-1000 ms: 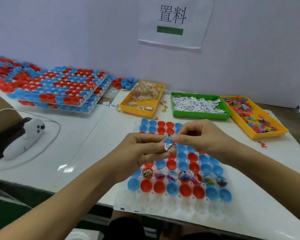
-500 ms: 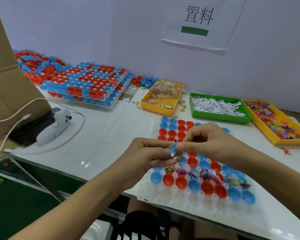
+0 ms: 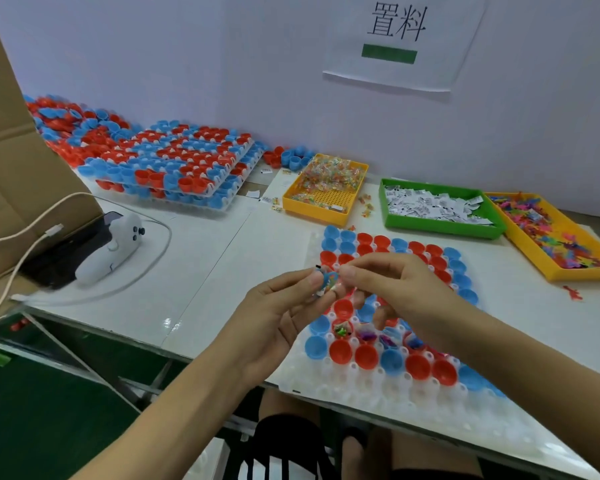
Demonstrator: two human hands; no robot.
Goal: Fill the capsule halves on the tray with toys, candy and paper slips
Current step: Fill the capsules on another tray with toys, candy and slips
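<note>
A white tray [image 3: 368, 407] with red and blue capsule halves [image 3: 365, 355] lies at the table's front edge. Several halves in one row hold small colourful toys [image 3: 342, 330]. Above the tray's left side, my left hand [image 3: 281, 318] and my right hand [image 3: 392, 289] pinch a small wrapped packet [image 3: 328, 280] between their fingertips. Behind the tray stand a yellow bin of wrapped candy [image 3: 326, 187], a green bin of paper slips [image 3: 433, 207] and a yellow bin of plastic toys [image 3: 551, 233].
Stacked trays of closed red and blue capsules [image 3: 174, 164] fill the back left, loose capsule halves [image 3: 291, 155] beside them. A white controller [image 3: 111, 252] with a cable lies left, against a cardboard box [image 3: 18, 168]. A paper sign [image 3: 395, 39] hangs on the wall.
The camera has turned left, so the tray and bins sit further right in view. Both hands have stayed together on the small packet above the tray.
</note>
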